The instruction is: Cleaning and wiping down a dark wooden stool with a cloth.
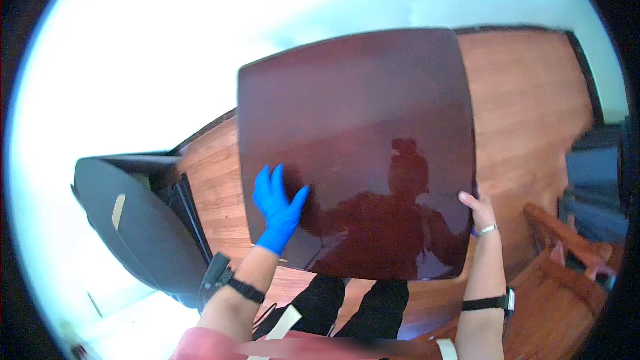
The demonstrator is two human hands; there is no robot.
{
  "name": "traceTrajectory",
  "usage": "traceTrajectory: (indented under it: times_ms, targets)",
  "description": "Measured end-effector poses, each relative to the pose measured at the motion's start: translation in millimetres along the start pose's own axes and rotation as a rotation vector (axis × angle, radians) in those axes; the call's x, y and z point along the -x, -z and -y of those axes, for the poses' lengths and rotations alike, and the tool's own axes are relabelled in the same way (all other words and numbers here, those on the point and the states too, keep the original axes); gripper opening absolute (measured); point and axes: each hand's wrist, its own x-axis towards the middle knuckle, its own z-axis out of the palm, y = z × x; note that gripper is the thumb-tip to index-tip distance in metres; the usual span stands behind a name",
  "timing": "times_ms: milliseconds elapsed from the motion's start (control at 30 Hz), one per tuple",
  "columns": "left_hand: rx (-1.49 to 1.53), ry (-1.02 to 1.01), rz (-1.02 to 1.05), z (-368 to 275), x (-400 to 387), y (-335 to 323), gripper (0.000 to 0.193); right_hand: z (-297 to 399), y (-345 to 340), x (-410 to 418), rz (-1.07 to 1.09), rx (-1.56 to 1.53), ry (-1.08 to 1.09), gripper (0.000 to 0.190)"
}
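Note:
A dark reddish-brown table (350,95) with a glossy top and rounded corners stands before me, mirroring my outline. My left hand (278,205) wears a blue glove. Its fingers are spread over the top near the left edge; whether they touch the surface I cannot tell. Bare, with a wristband (486,230), my right hand (477,207) grips the table's right edge. Its thumb lies on top while the other fingers are hidden below the rim. A small bit of blue shows beside that wrist.
A dark grey upholstered chair (137,225) stands at the left. Wooden furniture (560,285) is at the lower right, with dark blue items (595,175) behind it. Wood flooring (525,100) surrounds the table, and a pale wall (175,60) rises behind it.

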Motion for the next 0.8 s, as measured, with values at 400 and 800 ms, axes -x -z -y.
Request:
traceTrajectory:
  times_ms: [400,800]
  targets:
    - [-0.005,0.765,0.384,98,105,17,0.099,-13,-3,-2,-0.064,0.095,-0.178,0.054]
    - [0.425,0.771,0.301,258,87,43,0.107,27,-189,106,0.041,0.36,0.119,0.078]
